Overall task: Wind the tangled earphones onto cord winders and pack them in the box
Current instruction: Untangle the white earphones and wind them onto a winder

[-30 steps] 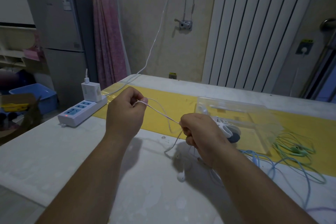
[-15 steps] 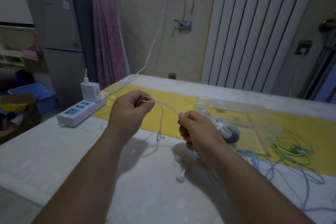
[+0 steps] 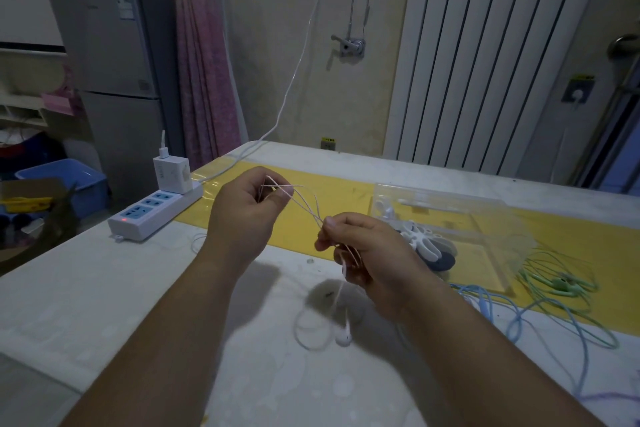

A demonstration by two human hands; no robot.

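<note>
left hand (image 3: pixel 242 215) pinches white cord (image 3: pixel 304 204) | right hand (image 3: pixel 367 253) pinches it too | cord slants down-right between both grips | winder (image 3: pixel 420 239) just past right hand, nearer it

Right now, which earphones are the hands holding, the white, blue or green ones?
The white earphones: their cord is pinched between the left hand and right hand. The blue earphones and green earphones lie untouched on the table, to the right.

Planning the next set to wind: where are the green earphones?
In the head view, the green earphones lie at the right on the yellow mat, just right of the clear box, beyond the blue earphones.
</note>
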